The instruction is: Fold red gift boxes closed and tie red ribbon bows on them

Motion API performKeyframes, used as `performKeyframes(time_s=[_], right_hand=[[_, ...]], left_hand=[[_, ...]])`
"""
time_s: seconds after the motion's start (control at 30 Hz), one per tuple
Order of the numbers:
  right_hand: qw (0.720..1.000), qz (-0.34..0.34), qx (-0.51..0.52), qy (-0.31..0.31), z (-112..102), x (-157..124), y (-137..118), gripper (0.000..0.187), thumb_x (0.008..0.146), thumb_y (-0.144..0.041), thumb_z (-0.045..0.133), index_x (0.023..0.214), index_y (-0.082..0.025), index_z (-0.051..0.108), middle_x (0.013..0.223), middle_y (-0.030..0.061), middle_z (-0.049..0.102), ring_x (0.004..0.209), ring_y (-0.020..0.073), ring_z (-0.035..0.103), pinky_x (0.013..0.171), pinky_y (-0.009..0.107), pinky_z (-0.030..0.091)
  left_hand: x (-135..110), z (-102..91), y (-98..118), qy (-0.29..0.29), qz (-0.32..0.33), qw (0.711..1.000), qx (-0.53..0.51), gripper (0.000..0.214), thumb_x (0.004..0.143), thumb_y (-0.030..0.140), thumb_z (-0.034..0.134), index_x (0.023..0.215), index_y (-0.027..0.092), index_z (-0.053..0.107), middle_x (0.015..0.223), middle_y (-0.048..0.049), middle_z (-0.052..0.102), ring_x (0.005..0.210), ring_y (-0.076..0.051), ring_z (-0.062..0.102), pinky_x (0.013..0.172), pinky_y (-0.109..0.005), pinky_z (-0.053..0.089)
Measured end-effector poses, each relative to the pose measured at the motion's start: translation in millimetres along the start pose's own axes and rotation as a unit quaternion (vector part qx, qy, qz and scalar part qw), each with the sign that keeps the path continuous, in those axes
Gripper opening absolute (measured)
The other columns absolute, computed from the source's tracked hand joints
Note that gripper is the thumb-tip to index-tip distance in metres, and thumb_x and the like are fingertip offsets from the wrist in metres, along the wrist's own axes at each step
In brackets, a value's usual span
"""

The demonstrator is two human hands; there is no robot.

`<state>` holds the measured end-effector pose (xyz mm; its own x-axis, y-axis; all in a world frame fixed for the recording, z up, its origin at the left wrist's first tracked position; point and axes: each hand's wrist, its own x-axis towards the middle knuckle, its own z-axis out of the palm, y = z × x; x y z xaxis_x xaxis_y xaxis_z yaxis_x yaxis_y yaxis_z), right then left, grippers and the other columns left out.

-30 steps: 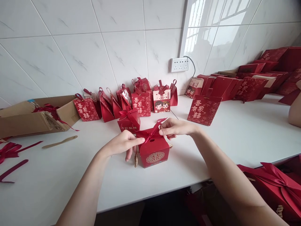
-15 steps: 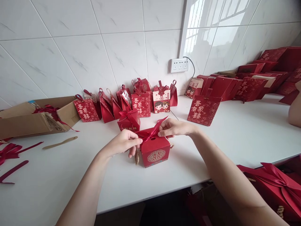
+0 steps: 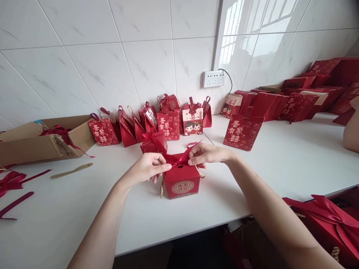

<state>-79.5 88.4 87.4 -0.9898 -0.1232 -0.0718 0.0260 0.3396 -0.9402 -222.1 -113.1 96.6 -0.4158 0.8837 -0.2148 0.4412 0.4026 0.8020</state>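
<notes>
A small red gift box point(image 3: 183, 183) with a round gold emblem stands upright on the white table point(image 3: 140, 231). Over its top lies a red ribbon bow point(image 3: 179, 160), knotted in the middle. My left hand point(image 3: 151, 166) pinches the bow's left loop between thumb and fingers. On the other side, my right hand point(image 3: 206, 154) grips the right part of the same bow, and one ribbon end sticks up past its fingers. Twisted gold cord point(image 3: 162, 186) hangs at the box's left side, and more of it shows at the right.
Behind stands another bow-tied red box point(image 3: 153, 144), before a row of red gift bags point(image 3: 168, 125). A cardboard box point(image 3: 30, 149) and loose ribbons point(image 3: 12, 181) lie left, near a flat wooden stick point(image 3: 71, 171). Right are stacked red boxes point(image 3: 300, 106) and a large bow-tied box point(image 3: 322, 224).
The gift box has turned slightly and shifted a little left. Both hands keep hold of the bow, the left one moving slightly right.
</notes>
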Motion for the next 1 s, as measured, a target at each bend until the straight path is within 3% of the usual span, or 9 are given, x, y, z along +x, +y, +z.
performKeyframes(time_s=[0.27, 0.47, 0.57, 0.8, 1.0], right_hand=[[1.000, 0.004, -0.020, 0.001, 1.1, -0.3, -2.0, 0.035, 0.077, -0.044, 0.067, 0.062, -0.014, 0.056, 0.047, -0.0053, 0.051, 0.047, 0.0069, 0.045, 0.057, 0.027, 0.039], [1.000, 0.003, 0.012, -0.008, 1.8, 0.1, -0.6, 0.034, 0.075, -0.042, 0.069, 0.064, -0.013, 0.056, 0.050, -0.0046, 0.052, 0.048, 0.0075, 0.046, 0.051, 0.025, 0.036], [1.000, -0.003, 0.010, -0.011, 0.9, 0.8, 1.9, 0.033, 0.076, -0.042, 0.068, 0.063, -0.013, 0.056, 0.050, -0.0036, 0.052, 0.048, 0.0079, 0.047, 0.051, 0.024, 0.036], [1.000, -0.001, 0.000, -0.004, -0.8, 1.0, 4.9, 0.032, 0.077, -0.040, 0.067, 0.063, -0.013, 0.056, 0.051, -0.0033, 0.052, 0.049, 0.0080, 0.048, 0.051, 0.023, 0.036], [1.000, -0.013, 0.009, -0.018, -1.4, 1.8, 5.6, 0.032, 0.078, -0.039, 0.065, 0.063, -0.014, 0.054, 0.053, -0.0033, 0.053, 0.050, 0.0079, 0.047, 0.052, 0.023, 0.036]], left_hand=[[1.5, 1.6, -1.8, 0.044, 0.022, 0.999, -0.004, 0.031, 0.074, 0.046, 0.065, 0.075, 0.018, 0.052, 0.056, 0.0063, 0.056, 0.040, -0.007, 0.050, 0.040, -0.017, 0.036], [1.2, -2.0, -2.8, 0.039, 0.008, 0.998, -0.042, 0.051, 0.081, 0.062, 0.047, 0.058, 0.016, 0.050, 0.047, 0.0028, 0.051, 0.037, -0.008, 0.046, 0.039, -0.020, 0.035], [1.1, -1.8, -2.2, 0.014, -0.017, 0.999, -0.029, 0.050, 0.079, 0.060, 0.052, 0.056, 0.016, 0.051, 0.045, 0.0023, 0.050, 0.037, -0.007, 0.043, 0.040, -0.020, 0.034], [-1.0, 0.9, 0.7, -0.013, -0.001, 1.000, 0.013, 0.048, 0.074, 0.057, 0.060, 0.053, 0.017, 0.043, 0.039, 0.0062, 0.042, 0.038, -0.006, 0.037, 0.044, -0.020, 0.027], [-0.9, -0.5, 1.5, -0.026, -0.016, 0.999, 0.020, 0.043, 0.070, 0.051, 0.065, 0.053, 0.017, 0.045, 0.042, 0.0050, 0.047, 0.038, -0.006, 0.039, 0.042, -0.020, 0.027]])
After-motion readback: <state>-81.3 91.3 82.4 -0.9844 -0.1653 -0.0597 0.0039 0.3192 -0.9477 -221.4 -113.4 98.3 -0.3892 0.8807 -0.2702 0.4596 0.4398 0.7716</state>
